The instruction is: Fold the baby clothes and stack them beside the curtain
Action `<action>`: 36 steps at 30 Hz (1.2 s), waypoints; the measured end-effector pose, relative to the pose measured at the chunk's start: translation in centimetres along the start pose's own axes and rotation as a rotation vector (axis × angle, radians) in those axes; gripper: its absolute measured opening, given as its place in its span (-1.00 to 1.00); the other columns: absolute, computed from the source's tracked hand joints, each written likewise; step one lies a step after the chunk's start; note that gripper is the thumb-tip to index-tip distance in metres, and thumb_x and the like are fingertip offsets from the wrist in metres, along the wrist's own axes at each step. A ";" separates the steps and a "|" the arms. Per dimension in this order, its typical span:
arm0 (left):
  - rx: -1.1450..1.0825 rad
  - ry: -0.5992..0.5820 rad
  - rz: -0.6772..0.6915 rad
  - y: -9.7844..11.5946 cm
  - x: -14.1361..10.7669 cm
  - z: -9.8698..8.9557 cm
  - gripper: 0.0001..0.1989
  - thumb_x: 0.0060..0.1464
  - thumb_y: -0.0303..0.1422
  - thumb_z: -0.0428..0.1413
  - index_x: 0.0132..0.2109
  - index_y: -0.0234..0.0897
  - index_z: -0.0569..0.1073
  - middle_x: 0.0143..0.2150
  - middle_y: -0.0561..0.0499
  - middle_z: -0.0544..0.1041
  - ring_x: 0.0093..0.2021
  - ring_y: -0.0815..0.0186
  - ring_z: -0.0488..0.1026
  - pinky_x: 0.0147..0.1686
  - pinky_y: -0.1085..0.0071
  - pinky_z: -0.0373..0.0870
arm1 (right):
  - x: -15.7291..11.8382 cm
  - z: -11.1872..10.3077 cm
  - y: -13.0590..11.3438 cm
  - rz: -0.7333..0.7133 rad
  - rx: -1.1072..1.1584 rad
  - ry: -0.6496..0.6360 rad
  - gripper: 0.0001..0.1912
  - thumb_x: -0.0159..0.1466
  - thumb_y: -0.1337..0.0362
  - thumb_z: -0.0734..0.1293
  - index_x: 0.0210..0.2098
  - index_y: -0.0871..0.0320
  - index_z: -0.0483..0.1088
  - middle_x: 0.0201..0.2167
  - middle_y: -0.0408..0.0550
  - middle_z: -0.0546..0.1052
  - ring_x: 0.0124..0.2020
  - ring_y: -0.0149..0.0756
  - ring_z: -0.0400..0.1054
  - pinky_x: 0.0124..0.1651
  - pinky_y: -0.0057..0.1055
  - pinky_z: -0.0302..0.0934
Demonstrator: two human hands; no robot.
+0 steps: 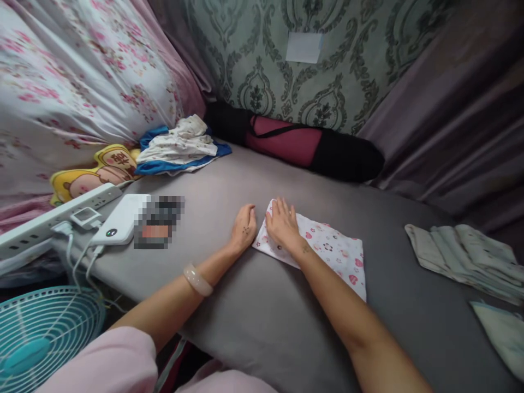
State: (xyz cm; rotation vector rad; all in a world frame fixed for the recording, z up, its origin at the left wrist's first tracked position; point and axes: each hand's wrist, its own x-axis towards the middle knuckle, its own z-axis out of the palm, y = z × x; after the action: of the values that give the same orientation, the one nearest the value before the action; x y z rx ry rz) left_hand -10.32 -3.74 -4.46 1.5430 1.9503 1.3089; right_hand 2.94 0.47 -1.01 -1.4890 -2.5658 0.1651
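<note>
Centrally: one white printed cloth (327, 245), lying flat on grey bedding (216, 207); right hand (282, 221), fingers extended, palm down upon its left end; left hand (244, 226), edge-down just beside that end, fingers loosely curved, grasp indeterminable.

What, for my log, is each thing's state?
White heart-print fabric: folded flat.
Blue and white cloth: crumpled.
Pale fabric stack, right: folded.
White plastic power strip: plug inserted.
White rectangular power bank: cable attached.
Black and maroon fabric bag: lying down.
Teal plastic fan: running unclear.
</note>
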 end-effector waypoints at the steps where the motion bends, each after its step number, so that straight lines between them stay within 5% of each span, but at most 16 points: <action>1: -0.001 -0.001 -0.002 0.0 0.0 0.0 -0.66 0.26 -0.38 -0.21 0.03 -0.36 0.36 0.06 -0.21 0.45 0.11 0.20 0.37 0.15 0.20 0.27 | 0.3 0.8 -0.4 -0.007 0.009 0.006 -0.37 0.39 0.16 -0.03 0.33 0.43 -0.01 0.36 0.21 0.02 0.38 -0.06 -0.17 0.35 -0.08 -0.33; 5: 0.014 -0.013 0.011 -0.2 0.0 0.2 -0.65 0.26 -0.36 -0.21 0.04 -0.36 0.36 0.05 -0.20 0.46 0.10 0.21 0.38 0.15 0.22 0.29 | 0.7 2.8 -0.6 -0.016 0.029 0.036 -0.35 0.37 0.16 0.00 0.32 0.48 -0.01 0.34 0.27 0.06 0.35 -0.04 -0.10 0.34 -0.11 -0.28; 21: 0.004 -0.018 -0.022 -0.3 0.1 -0.3 -0.62 0.27 -0.27 -0.22 0.04 -0.35 0.36 0.05 -0.22 0.46 0.10 0.19 0.39 0.12 0.20 0.31 | -4.9 1.3 -3.3 -0.145 0.172 -0.035 -0.40 0.41 0.16 -0.05 0.32 0.39 0.02 0.37 0.15 0.00 0.41 -0.15 -0.30 0.38 -0.04 -0.50; 24: 0.085 -0.062 0.175 0.3 -0.5 -0.4 -0.59 0.29 -0.24 -0.22 0.09 -0.35 0.33 0.10 -0.23 0.44 0.15 0.17 0.35 0.17 0.17 0.27 | -4.5 -0.1 -1.3 -0.126 0.257 -0.086 -0.39 0.41 0.15 -0.08 0.35 0.35 -0.03 0.38 0.10 -0.03 0.40 -0.20 -0.24 0.38 -0.12 -0.35; 28: 0.246 -0.308 0.525 1.1 -1.4 -0.1 -0.54 0.30 -0.19 -0.20 0.22 -0.29 0.26 0.27 -0.17 0.31 0.32 0.20 0.15 0.31 0.11 0.00 | -4.7 -0.7 2.2 0.064 0.147 0.047 -0.36 0.41 0.11 -0.06 0.34 0.40 -0.02 0.38 0.16 -0.04 0.40 -0.13 -0.27 0.38 -0.09 -0.41; 32: 0.402 -0.496 0.581 1.3 -1.7 0.2 -0.44 0.27 -0.11 -0.15 0.30 -0.29 0.17 0.34 -0.19 0.18 0.36 0.14 0.05 0.33 0.05 -0.09 | -5.2 0.4 3.7 0.125 0.075 0.033 -0.33 0.40 0.06 -0.04 0.34 0.42 -0.02 0.37 0.20 -0.01 0.40 -0.11 -0.24 0.37 -0.08 -0.43; 36: 0.449 -0.513 0.579 1.1 -1.6 0.2 -0.40 0.27 -0.08 -0.16 0.32 -0.30 0.14 0.36 -0.18 0.14 0.38 0.12 0.01 0.32 0.04 -0.08 | -5.5 0.2 4.3 0.088 0.128 -0.013 -0.33 0.41 0.04 -0.08 0.35 0.37 -0.03 0.38 0.13 -0.02 0.40 -0.17 -0.25 0.38 -0.13 -0.41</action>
State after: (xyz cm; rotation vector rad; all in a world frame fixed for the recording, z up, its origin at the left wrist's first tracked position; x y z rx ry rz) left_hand -8.94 -5.12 -4.13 2.4926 1.5759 0.5330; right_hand 9.25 -2.14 -2.44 -1.5580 -2.4499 0.3439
